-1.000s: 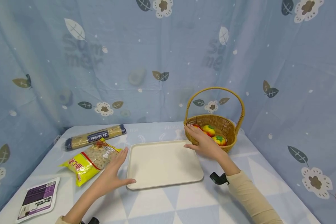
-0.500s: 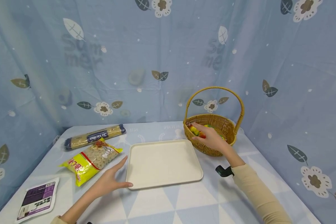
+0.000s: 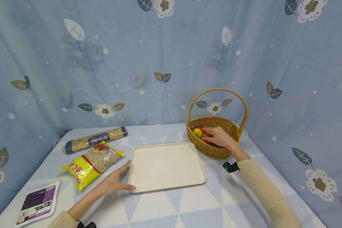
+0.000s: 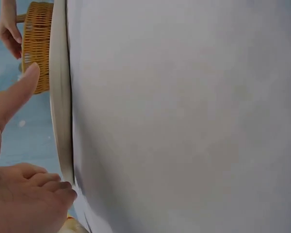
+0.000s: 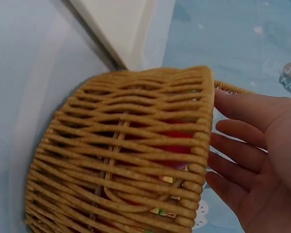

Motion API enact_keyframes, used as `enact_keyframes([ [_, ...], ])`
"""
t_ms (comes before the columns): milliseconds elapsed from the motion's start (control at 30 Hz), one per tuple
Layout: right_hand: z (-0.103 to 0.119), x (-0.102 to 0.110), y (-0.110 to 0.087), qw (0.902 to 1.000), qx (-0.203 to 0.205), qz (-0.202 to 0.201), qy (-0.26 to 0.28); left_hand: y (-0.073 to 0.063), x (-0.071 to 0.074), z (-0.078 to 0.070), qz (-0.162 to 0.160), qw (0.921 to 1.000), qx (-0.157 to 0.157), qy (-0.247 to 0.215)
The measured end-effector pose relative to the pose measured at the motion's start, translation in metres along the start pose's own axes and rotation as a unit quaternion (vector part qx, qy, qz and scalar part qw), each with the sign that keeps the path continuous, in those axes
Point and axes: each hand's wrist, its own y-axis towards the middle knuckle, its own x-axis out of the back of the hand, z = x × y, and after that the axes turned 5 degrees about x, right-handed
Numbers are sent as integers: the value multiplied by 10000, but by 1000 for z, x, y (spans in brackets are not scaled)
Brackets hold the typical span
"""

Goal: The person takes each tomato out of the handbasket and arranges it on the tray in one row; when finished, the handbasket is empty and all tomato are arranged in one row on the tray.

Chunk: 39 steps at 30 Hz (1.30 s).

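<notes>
In the head view a cream rectangular tray (image 3: 168, 167) lies mid-table. My left hand (image 3: 114, 183) is at its left side, thumb near the front left corner and fingers spread along the left edge. The left wrist view shows that thumb (image 4: 19, 94) raised clear of the other fingers. My right hand (image 3: 219, 136) reaches over the rim of the wicker basket (image 3: 206, 151), its fingers among red and yellow toy fruits (image 3: 198, 132). In the right wrist view the fingers (image 5: 237, 153) are loosely bent, their tips partly hidden behind the basket wall.
Left of the tray lie a yellow bag of dry food (image 3: 94, 163), a long pack of spaghetti (image 3: 97, 139) and a white and purple pouch (image 3: 38, 202). The basket's tall arched handle (image 3: 220, 89) rises above the right hand. A blue patterned curtain (image 3: 148, 57) hangs behind the table.
My right hand has moved from the tray's right rear corner to the right and down into the basket among the fruits. The left hand has shifted slightly down along the tray's left side.
</notes>
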Motion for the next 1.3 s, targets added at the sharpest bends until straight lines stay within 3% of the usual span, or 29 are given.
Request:
enact_keyframes([
  [400,-6,6,19,9932,-647,964,-51,9,6,9,583,9978,-322,-20],
  [533,-6,8,24,9904,-673,1189,-223,10,7,9,626,9976,-308,-12],
  [933,2,20,36,9719,-1434,1849,-252,10,8,5,688,9974,-205,-115],
  [1167,2,20,39,9658,-1540,2068,-267,11,6,6,670,9976,-149,-94],
  [1300,0,20,39,9671,-1478,2060,-210,10,7,5,659,9977,-133,-79],
])
